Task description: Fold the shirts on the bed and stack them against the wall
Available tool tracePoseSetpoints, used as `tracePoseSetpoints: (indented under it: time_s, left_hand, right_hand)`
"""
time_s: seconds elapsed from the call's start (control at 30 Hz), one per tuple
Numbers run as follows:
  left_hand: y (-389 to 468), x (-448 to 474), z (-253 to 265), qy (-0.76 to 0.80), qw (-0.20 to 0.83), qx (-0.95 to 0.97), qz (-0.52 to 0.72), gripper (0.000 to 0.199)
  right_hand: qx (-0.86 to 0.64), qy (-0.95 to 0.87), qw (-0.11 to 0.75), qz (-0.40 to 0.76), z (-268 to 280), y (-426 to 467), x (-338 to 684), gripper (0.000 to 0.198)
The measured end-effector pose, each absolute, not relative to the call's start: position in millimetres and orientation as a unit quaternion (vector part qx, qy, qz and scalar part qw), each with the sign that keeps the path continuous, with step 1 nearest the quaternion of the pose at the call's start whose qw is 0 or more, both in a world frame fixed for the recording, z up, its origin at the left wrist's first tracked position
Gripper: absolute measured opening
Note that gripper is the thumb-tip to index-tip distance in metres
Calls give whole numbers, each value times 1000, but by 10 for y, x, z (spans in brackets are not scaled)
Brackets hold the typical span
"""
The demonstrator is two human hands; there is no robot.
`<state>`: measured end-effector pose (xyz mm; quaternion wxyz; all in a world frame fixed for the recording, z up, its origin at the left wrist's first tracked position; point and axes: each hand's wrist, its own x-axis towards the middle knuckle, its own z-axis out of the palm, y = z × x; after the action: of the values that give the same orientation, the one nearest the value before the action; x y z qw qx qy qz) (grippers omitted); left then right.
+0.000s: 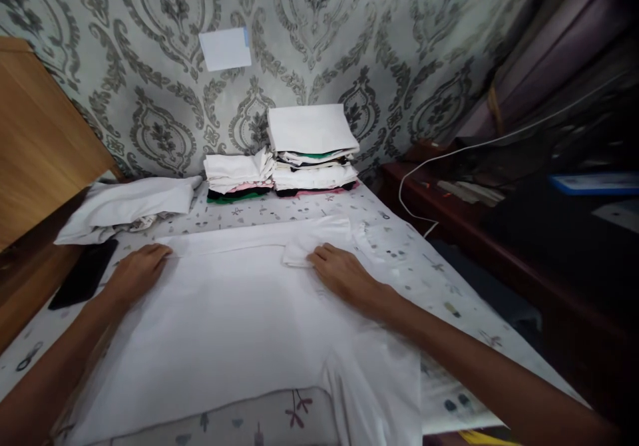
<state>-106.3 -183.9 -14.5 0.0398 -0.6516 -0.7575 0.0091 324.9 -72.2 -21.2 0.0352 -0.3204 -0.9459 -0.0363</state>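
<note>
A large white garment (224, 313) lies spread over the patterned sheet, its far edge turned over in a strip. Its near right part is rumpled and blurred by motion. At the far left corner, my left hand (142, 269) pinches the cloth with its fingers together. Further right, my right hand (342, 273) grips a small folded flap of the same white cloth near the far edge. My fingertips are partly hidden in the fabric.
Two stacks of folded clothes, a lower stack (239, 173) and a taller stack (313, 130), stand against the wall. A loose white garment (132, 206) and a black phone (84, 276) are at left. A white cable (479, 145) hangs over the dark red furniture (449, 213) at right.
</note>
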Motion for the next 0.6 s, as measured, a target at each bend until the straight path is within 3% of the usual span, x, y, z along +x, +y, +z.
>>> tracePoseSetpoints:
  time_s: [0.17,0.3,0.47,0.6]
  left_hand:
    - [-1873,-969,10,-777,73,-624,41,47]
    - [-1927,-1061,-11,-772,115,-625,-16,49]
    - [-1925,-1189,-219,-733,109,-670,-43,41]
    - [-1874,-1242,-217,-740,99,-665,-19,41]
  right_hand:
    - [-367,-926,62,-61,-190,-682,3250,24]
    - [-379,-917,116,-48,-144,-690,3307,25]
    - [-343,-933,100,38,-113,-763,3376,18]
    - [-366,-905,168,134,-71,-572,3478,27]
